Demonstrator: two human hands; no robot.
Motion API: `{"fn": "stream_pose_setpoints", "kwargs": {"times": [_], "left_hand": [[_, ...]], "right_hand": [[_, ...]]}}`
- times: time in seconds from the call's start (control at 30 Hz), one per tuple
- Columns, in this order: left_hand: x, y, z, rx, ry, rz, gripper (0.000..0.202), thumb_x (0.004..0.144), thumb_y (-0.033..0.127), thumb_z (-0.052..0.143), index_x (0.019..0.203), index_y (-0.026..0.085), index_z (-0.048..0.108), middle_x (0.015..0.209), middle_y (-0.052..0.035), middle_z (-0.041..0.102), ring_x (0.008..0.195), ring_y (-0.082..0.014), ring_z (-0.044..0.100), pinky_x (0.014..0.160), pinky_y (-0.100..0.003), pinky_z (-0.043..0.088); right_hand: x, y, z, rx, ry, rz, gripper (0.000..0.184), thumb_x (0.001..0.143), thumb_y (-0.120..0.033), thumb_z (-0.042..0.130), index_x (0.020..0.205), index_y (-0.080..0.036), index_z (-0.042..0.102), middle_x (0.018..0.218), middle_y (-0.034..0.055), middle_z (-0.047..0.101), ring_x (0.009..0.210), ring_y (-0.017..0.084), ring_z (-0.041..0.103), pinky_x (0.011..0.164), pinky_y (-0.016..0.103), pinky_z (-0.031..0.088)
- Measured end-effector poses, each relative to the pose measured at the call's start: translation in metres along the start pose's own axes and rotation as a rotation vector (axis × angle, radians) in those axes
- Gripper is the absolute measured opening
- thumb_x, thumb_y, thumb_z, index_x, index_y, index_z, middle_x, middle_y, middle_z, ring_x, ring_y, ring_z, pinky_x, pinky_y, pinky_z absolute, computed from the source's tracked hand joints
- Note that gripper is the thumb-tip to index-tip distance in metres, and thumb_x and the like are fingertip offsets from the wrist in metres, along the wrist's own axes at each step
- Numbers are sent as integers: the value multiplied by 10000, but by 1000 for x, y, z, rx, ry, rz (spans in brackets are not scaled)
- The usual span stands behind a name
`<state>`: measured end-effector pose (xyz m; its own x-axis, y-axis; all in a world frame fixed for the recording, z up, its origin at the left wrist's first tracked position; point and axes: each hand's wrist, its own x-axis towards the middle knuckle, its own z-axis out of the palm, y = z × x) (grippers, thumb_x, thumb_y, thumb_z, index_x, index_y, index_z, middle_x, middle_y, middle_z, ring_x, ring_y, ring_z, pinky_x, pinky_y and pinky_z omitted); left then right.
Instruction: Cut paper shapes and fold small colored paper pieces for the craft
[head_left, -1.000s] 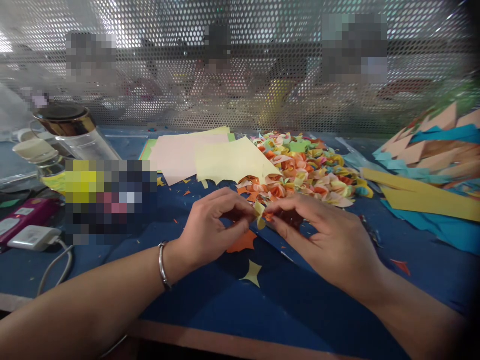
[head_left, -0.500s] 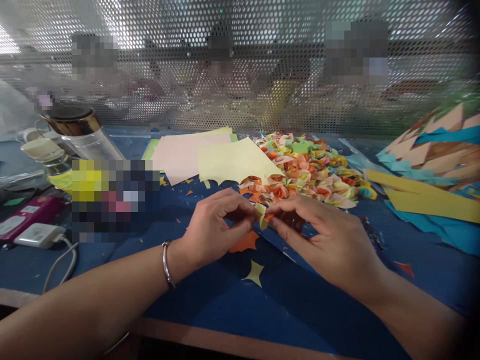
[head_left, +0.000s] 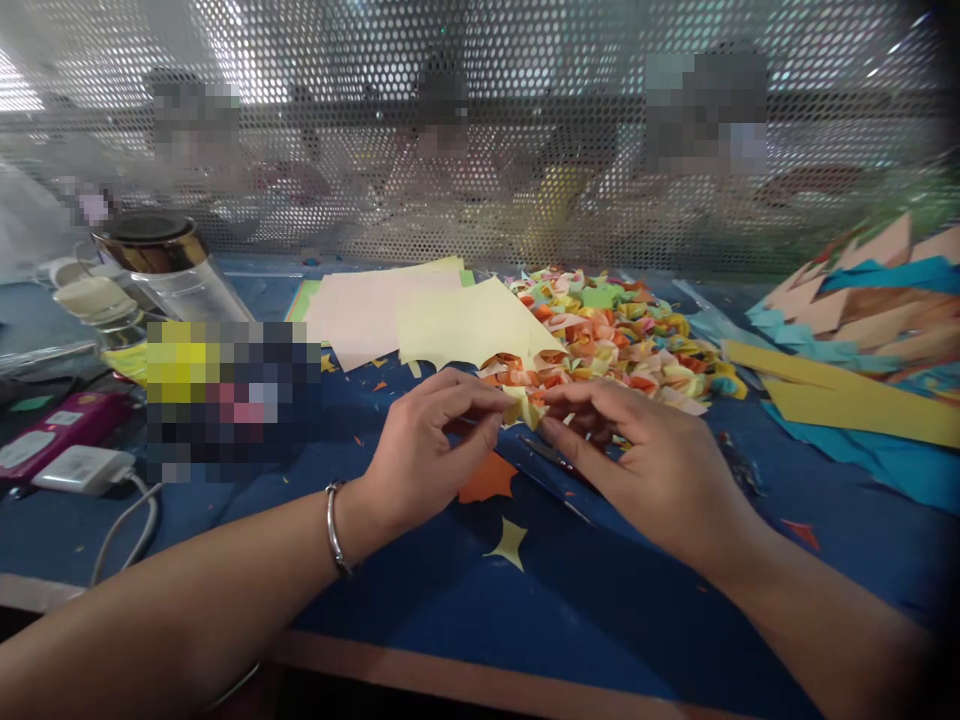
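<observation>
My left hand (head_left: 433,455), a silver bangle at its wrist, pinches the left side of a small folded pale-yellow paper piece (head_left: 523,410). From the other side, thumb and fingers of my right hand (head_left: 656,475) close on the same piece's right edge. Under the hands lies an orange paper piece (head_left: 489,478) with scalloped edges. A four-pointed pale-yellow paper cutout (head_left: 510,543) rests nearer the front. Beside the orange piece is a slim dark tool (head_left: 551,455), partly covered by my right hand; its kind is unclear.
A heap of colourful folded paper pieces (head_left: 622,335) lies behind my hands, with paper sheets (head_left: 360,310) to its left. At left stand a clear bottle (head_left: 187,285), a smaller jar (head_left: 105,310) and a white charger (head_left: 82,470). Layered pointed paper (head_left: 862,310) fills the right. Behind rises a perforated metal screen (head_left: 495,200).
The yellow paper piece has turned and spread wider between my fingertips. The orange bit at my right fingertips no longer shows there. My right hand has shifted slightly, uncovering the dark tool.
</observation>
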<state>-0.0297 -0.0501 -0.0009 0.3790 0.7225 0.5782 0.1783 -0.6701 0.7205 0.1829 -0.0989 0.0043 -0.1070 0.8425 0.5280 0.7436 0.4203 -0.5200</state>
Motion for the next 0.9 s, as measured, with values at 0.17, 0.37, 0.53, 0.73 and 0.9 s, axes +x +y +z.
{"fn": "stream_pose_setpoints", "kwargs": {"times": [0.17,0.37,0.53,0.73,0.9], "left_hand": [[-2,0,0,-5,-20,22,228,924,100,642,1088,138,795,1072,-102,761,937,-121,752,764,-179,648],[-2,1,-2,41,-53,88,248,922,76,631,1107,101,796,1087,-117,761,957,-111,755,813,-161,639],[-2,0,-1,31,-81,92,237,934,96,631,1104,128,792,1070,-101,758,920,-107,744,783,-188,643],[-2,-2,-3,12,-128,35,160,938,148,645,1006,157,789,1029,-91,742,921,-123,735,744,-208,631],[-2,-5,-2,0,-152,-33,149,923,157,632,950,169,779,989,-81,728,855,-124,725,695,-224,623]], "right_hand": [[-1,-2,-1,36,-32,8,127,989,-332,656,999,-230,730,854,17,775,686,156,716,592,257,559],[1,-3,-2,37,-22,10,113,980,-308,656,951,-224,725,789,-3,757,644,136,691,601,243,548],[3,-1,-2,0,1,-6,100,957,-272,644,907,-225,717,745,-7,753,614,142,691,566,245,534],[5,3,-3,-28,14,20,121,946,-274,616,894,-237,719,743,4,756,614,156,700,564,261,538],[15,24,-20,-175,24,112,211,920,-397,603,883,-242,742,771,34,767,583,161,660,557,290,506]]}}
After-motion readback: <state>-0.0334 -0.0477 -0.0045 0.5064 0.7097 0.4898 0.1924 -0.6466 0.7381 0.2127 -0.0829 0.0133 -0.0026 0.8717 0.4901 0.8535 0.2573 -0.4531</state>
